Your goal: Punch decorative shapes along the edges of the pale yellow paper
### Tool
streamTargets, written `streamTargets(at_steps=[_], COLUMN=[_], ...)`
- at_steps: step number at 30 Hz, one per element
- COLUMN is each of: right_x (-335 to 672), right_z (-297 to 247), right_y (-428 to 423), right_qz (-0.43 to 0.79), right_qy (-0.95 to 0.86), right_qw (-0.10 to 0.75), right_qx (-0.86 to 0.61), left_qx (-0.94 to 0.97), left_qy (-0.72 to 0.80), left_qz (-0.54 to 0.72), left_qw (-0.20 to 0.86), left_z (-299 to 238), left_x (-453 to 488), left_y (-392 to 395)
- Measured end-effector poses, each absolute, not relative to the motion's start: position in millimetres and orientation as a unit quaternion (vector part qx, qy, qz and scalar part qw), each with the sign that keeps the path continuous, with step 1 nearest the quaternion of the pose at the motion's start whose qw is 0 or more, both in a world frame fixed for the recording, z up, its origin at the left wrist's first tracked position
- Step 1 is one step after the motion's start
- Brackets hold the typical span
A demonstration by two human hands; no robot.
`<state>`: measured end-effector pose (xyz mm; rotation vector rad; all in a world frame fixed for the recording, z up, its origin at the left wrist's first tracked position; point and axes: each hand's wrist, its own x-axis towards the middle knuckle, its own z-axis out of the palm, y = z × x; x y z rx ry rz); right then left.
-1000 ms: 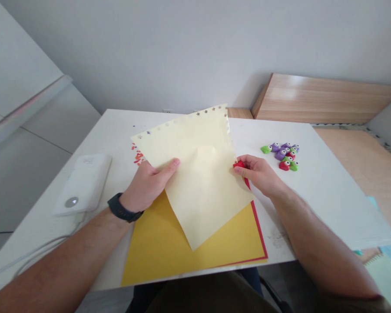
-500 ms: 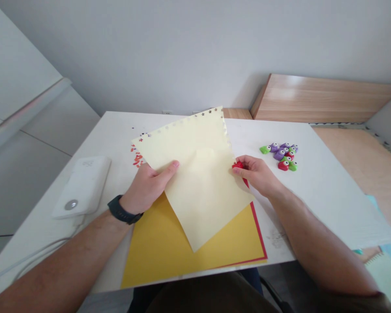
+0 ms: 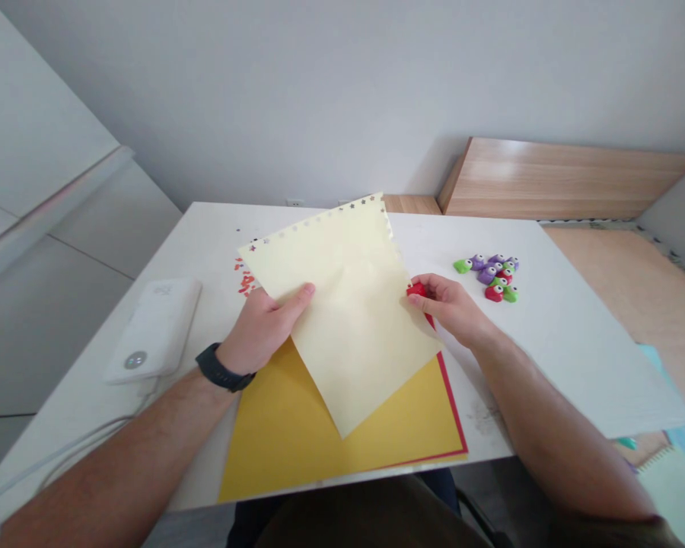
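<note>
My left hand (image 3: 266,326) pinches the left edge of a pale yellow paper sheet (image 3: 348,304), thumb on top, and holds it tilted above the table. Small stars and round holes are punched along the sheet's top and right edges. At the sheet's right edge, my right hand (image 3: 448,304) is closed on a small red paper punch (image 3: 416,289). Under the raised sheet lie a darker yellow sheet (image 3: 320,434) and a red sheet (image 3: 454,411), of which only a thin border shows.
A heap of several small purple, green and red punches (image 3: 491,274) lies on the white table (image 3: 559,335) at the right. Red paper scraps (image 3: 244,280) lie at the left. A white power bank (image 3: 155,327) with a cable sits far left. A wooden board (image 3: 559,175) stands behind.
The pale sheet has turned a little and its top edge has shifted slightly left. Both hands keep their grips in nearly the same places.
</note>
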<state>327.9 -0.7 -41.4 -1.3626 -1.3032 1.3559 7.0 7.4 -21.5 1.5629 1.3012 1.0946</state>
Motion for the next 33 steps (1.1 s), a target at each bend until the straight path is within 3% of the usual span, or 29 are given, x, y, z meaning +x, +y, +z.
streamTargets(at_steps=[33], right_x=[328.5], right_z=[-32.1], right_y=[-2.2], right_qz=[0.574], right_qy=[-0.484], right_qw=[0.398], right_qx=[-0.527], left_qx=[0.652], left_qy=[0.524], left_qz=[0.409], left_qw=[0.365], left_z=[-29.8], left_x=[0.0], left_y=[12.2])
